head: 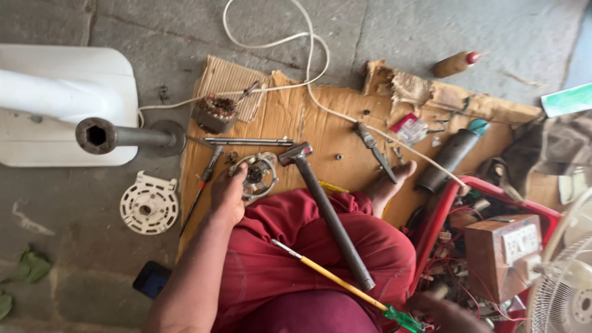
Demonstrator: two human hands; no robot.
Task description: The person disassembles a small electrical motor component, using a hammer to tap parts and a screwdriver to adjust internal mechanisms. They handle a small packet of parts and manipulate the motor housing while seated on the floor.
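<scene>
While the right hand (pixel 447 311) is cut off at the bottom edge beside a red crate (pixel 493 188) of wires, so that its grip cannot be told, the left hand (pixel 227 196) is laid with curled fingers against a round metal housing (pixel 260 172) on the cardboard (pixel 320 117), nothing being clearly pinched. A hammer (pixel 327 209) with a dark, tubular handle and a long screwdriver (pixel 345 287), yellow-shafted and green-handled, are rested across the red-clothed lap, and a coil-wound stator (pixel 214 113) is seen beyond.
</scene>
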